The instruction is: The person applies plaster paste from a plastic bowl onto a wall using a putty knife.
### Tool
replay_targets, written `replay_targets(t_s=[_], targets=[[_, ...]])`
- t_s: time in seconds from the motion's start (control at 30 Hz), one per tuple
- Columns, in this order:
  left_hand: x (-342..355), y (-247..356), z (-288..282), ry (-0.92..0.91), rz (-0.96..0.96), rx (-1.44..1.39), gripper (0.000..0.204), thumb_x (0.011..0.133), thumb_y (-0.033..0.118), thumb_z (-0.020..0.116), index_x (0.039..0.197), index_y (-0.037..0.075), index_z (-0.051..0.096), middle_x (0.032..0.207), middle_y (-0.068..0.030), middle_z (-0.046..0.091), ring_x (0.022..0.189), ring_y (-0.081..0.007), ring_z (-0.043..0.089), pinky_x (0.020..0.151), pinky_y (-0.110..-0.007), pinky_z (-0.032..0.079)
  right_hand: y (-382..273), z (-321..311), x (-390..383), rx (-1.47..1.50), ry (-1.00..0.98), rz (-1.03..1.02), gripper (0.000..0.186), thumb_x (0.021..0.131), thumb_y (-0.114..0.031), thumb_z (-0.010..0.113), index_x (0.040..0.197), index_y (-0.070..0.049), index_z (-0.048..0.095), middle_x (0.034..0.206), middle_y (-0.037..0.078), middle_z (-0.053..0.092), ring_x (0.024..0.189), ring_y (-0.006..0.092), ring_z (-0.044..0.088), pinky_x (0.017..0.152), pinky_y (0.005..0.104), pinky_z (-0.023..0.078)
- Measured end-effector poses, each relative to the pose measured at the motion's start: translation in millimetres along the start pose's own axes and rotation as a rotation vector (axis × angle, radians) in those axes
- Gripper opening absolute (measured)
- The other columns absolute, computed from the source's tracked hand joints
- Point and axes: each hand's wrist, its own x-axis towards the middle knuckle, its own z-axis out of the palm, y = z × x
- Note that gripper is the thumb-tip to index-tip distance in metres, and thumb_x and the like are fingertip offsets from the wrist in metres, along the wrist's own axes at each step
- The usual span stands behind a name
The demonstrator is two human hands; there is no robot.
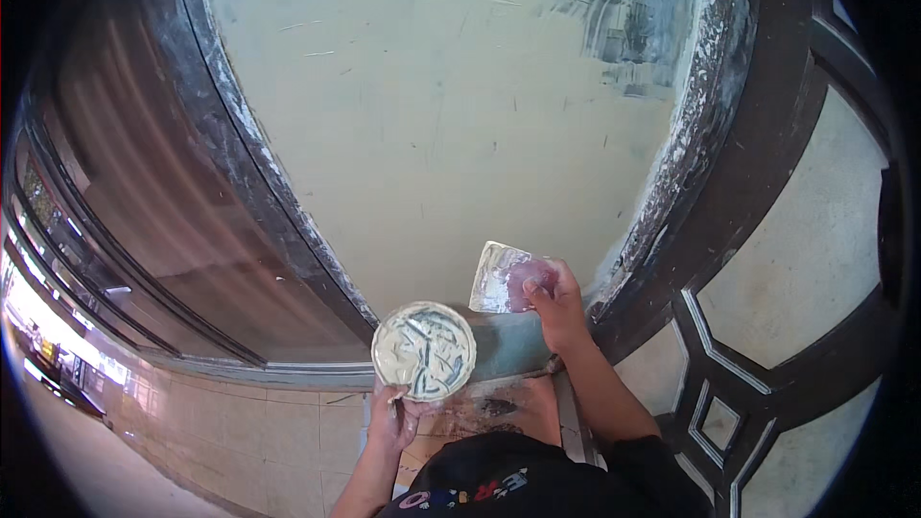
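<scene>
My left hand (pixel 395 422) grips a round shallow tub (pixel 423 345) by its near side; the tub holds streaked pale cream paste. In my right hand (pixel 556 302), thumb on top, is a flat squarish spreader (pixel 495 273) smeared with pale paste, held to the right of and a little above the tub. Ahead of both hands is a large flat panel (pixel 441 115) coated in cream, with blue-grey patches at its upper right. Whether the spreader touches the panel I cannot tell.
Rough, paint-flecked frame strips (pixel 254 149) border the panel. Dark-framed glazing (pixel 144 211) is on the left, a dark patterned frame with pale insets (pixel 777 221) on the right. Below are a tiled floor (pixel 259 432) and a stained board (pixel 528 412) by my body.
</scene>
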Motion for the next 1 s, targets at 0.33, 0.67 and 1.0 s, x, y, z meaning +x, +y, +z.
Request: replay_targets(t_s=[0.33,0.67,1.0], targets=[[23.4,-21.3,61.9,-0.006,0.003,0.052,0.070,0.081,0.007,0.053,0.146,0.009,0.024,0.137,-0.0206,0.046,0.111,-0.0390,0.062,0.072,-0.048,0.065,-18.0,-24.4,-23.5,-0.153,0.053,-0.215,0.027,0.095,-0.006,0.059,0.120,-0.001,0.048,0.113,0.007,0.060,0.103,0.0131,0.056,0.090,0.0292,0.046],[38.9,-50.7,98.7,0.012,-0.012,0.048,0.064,0.087,0.009,0.050,0.146,0.011,0.024,0.137,-0.0214,0.046,0.111,-0.0387,0.062,0.072,-0.046,0.065,-12.3,-46.9,-38.7,-0.744,0.075,-0.322,0.017,0.091,-0.002,0.058,0.107,0.001,0.057,0.098,0.018,0.066,0.089,0.0305,0.066,0.079,0.0375,0.052],[49.8,-78.7,112.4,-0.011,-0.049,0.108,0.057,0.093,0.013,0.046,0.146,0.011,0.026,0.138,-0.0208,0.046,0.113,-0.0371,0.061,0.074,-0.045,0.065,2.4,-101.1,-41.5,-1.167,-0.135,-0.455,0.031,0.076,-0.002,0.060,0.106,-0.003,0.065,0.103,0.015,0.063,0.096,0.0379,0.061,0.083,0.0453,0.050]])
